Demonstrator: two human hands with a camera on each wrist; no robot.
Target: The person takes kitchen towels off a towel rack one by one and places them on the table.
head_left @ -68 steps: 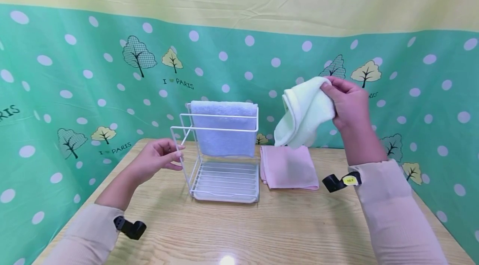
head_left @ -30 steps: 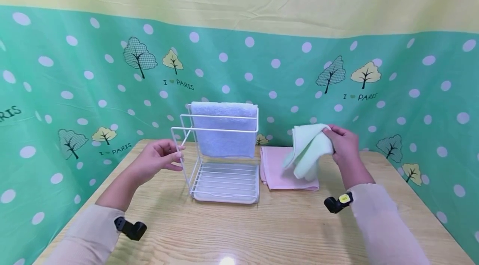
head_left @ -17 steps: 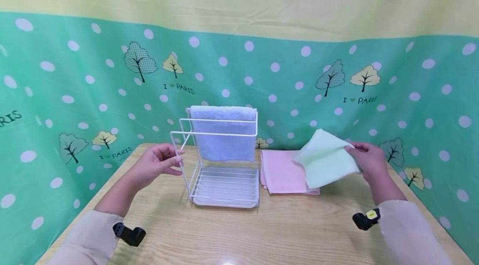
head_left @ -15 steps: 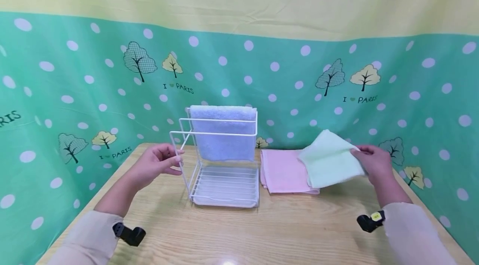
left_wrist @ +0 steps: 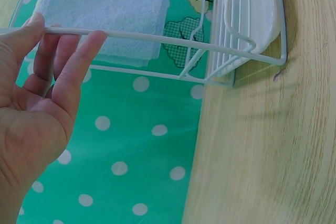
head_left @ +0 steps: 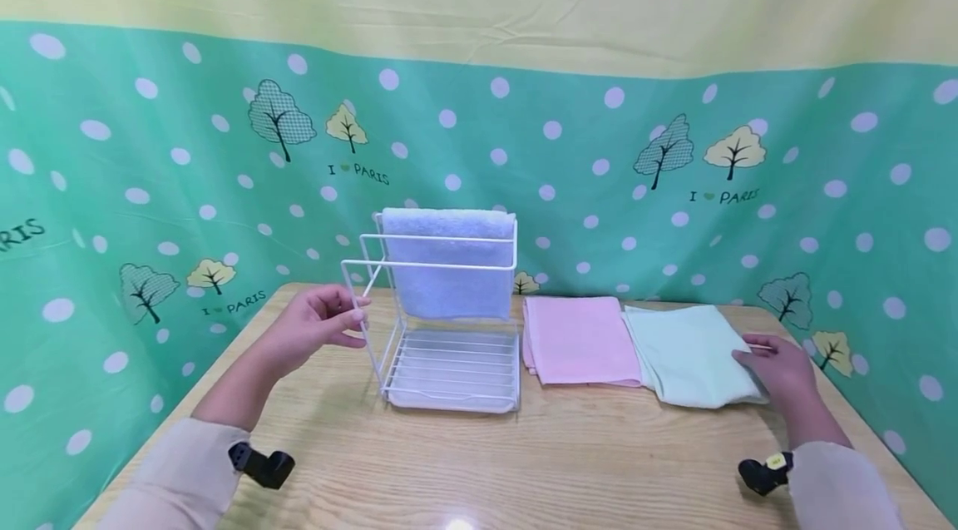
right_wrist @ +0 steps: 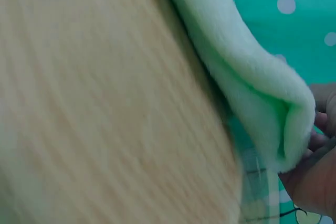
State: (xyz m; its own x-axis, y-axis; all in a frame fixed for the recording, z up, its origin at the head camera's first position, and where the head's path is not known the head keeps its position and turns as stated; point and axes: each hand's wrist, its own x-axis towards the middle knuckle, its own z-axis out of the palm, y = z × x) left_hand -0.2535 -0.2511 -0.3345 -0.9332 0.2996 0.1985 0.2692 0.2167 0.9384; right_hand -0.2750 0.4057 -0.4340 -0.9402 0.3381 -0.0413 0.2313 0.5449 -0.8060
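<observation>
A white wire rack stands on the table, and a light blue towel hangs over its back bar. My left hand pinches the rack's front left upright between thumb and fingers; the left wrist view shows this hand on the white wire. Right of the rack lies a folded pink towel. Beside it, a folded pale green towel lies mostly flat on the table. My right hand holds the green towel's right edge, where the folded layers bulge in the right wrist view.
A white drip tray sits at the rack's base. The wooden table reaches back to a green, dotted curtain. Black wrist cameras are strapped to both sleeves.
The right hand has lowered the green towel from the air, moved it right past the pink towel and laid it on the table. My left hand stays on the rack.
</observation>
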